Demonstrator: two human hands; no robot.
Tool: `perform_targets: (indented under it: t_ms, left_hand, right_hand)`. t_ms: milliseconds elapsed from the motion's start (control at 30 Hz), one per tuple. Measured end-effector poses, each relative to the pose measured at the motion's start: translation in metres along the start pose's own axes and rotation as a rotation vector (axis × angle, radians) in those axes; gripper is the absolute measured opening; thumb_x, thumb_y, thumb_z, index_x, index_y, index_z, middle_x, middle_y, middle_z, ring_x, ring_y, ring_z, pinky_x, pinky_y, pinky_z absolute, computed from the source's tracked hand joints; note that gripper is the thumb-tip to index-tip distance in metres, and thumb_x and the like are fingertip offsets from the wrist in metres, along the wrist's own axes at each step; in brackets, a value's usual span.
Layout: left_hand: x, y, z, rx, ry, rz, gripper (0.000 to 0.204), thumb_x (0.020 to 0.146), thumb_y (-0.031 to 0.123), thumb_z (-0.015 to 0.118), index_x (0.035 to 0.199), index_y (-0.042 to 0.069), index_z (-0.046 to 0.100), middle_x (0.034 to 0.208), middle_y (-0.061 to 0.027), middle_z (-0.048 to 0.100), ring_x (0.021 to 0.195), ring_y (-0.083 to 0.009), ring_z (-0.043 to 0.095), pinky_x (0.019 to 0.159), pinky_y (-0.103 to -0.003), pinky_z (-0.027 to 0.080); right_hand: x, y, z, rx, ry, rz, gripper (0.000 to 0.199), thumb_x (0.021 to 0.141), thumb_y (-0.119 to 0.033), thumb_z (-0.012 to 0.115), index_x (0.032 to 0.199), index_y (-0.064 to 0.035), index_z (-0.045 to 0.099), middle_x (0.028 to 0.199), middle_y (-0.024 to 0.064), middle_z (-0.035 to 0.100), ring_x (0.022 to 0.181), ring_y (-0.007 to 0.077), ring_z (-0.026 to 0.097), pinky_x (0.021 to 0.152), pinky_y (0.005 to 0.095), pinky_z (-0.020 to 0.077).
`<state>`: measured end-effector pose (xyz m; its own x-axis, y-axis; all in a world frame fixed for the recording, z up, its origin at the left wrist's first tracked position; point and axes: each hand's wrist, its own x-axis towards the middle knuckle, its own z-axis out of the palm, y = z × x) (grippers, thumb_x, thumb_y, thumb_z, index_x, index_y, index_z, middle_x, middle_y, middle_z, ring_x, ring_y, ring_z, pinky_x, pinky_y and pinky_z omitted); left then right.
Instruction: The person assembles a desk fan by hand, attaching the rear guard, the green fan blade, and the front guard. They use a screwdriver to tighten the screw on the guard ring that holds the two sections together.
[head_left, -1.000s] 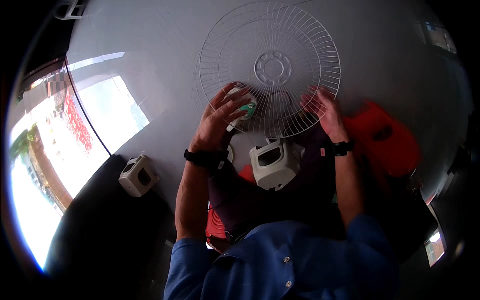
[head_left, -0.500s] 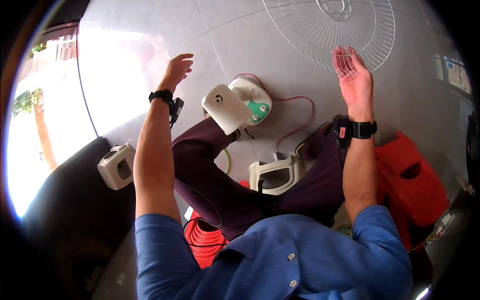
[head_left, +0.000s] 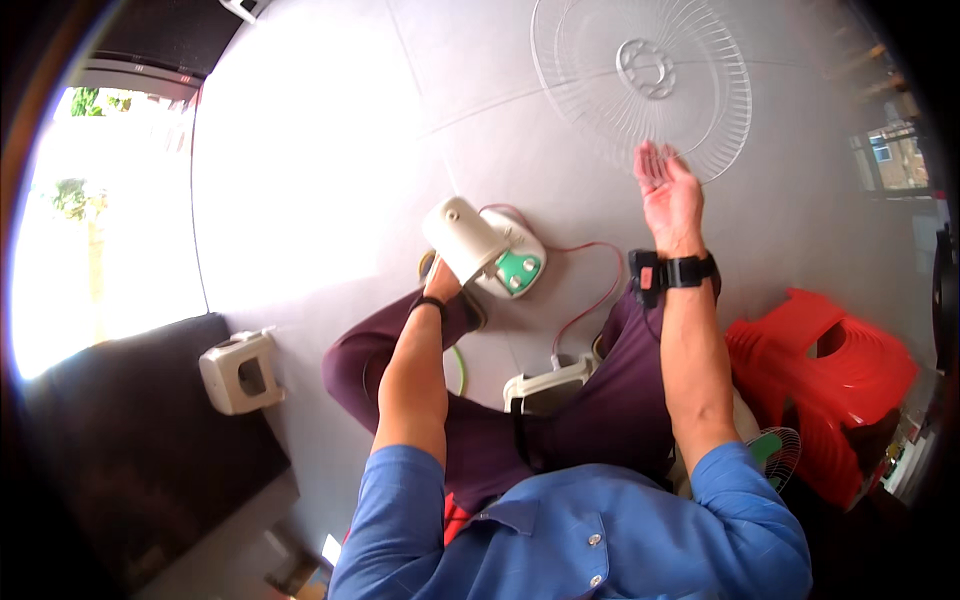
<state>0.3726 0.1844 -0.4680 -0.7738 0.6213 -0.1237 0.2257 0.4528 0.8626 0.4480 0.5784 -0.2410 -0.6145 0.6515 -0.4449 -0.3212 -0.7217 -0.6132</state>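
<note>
Right hand [head_left: 672, 200], fingers extended: nearer grille [head_left: 624, 68], lying at its 12 o'clock | left hand [head_left: 443, 281]: partly hiding behind housing [head_left: 466, 240] leaning 11-to-5; grip unclear

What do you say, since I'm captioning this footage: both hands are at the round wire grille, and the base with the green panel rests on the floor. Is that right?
No: only the right hand is at the round wire grille; the head view shows the left hand partly hidden by the cream housing. The base with the green panel does rest on the floor.
</note>
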Motion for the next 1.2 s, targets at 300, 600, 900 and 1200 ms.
perform_targets:
  t_ms: [300, 600, 900, 1200]
  left_hand:
    - [0.013, -0.006, 0.017, 0.037, 0.073, 0.024, 0.029, 0.085, 0.019, 0.075, 0.108, 0.001, 0.072, 0.103, -0.0182, 0.073, 0.095, -0.0332, 0.069, 0.084, -0.041, 0.055]
    - [0.034, -0.052, 0.026, 0.439, -0.033, 0.381, 0.035, 0.086, 0.026, 0.074, 0.114, 0.007, 0.071, 0.109, -0.0157, 0.072, 0.104, -0.0366, 0.067, 0.090, -0.044, 0.055]
    - [0.043, 0.028, 0.007, 0.076, 0.111, 0.139, 0.038, 0.083, 0.015, 0.078, 0.119, 0.007, 0.069, 0.115, -0.0140, 0.071, 0.110, -0.0320, 0.066, 0.090, -0.042, 0.054]
    - [0.041, 0.211, -0.118, -0.509, -0.107, 0.100, 0.050, 0.076, 0.001, 0.074, 0.123, 0.003, 0.059, 0.105, -0.0102, 0.067, 0.102, -0.0235, 0.066, 0.092, -0.041, 0.054]
  right_hand:
    - [-0.009, 0.004, -0.001, -0.166, -0.055, 0.050, 0.023, 0.104, -0.011, 0.049, 0.124, -0.0014, 0.053, 0.119, 0.0215, 0.066, 0.102, 0.0318, 0.069, 0.089, 0.0402, 0.0583]
    - [-0.017, 0.000, 0.012, -0.308, -0.029, 0.070, 0.025, 0.105, -0.013, 0.047, 0.127, -0.0020, 0.053, 0.118, 0.0204, 0.067, 0.101, 0.0282, 0.070, 0.086, 0.0380, 0.0577]
    - [-0.032, -0.010, 0.014, -0.296, -0.116, -0.094, 0.028, 0.104, -0.015, 0.051, 0.128, -0.0016, 0.054, 0.115, 0.0196, 0.068, 0.096, 0.0260, 0.071, 0.082, 0.0358, 0.0574]
    - [-0.114, -0.140, 0.061, -0.237, -0.360, -0.333, 0.032, 0.104, -0.025, 0.052, 0.122, 0.0006, 0.058, 0.109, 0.0205, 0.071, 0.092, 0.0269, 0.073, 0.078, 0.0358, 0.0580]
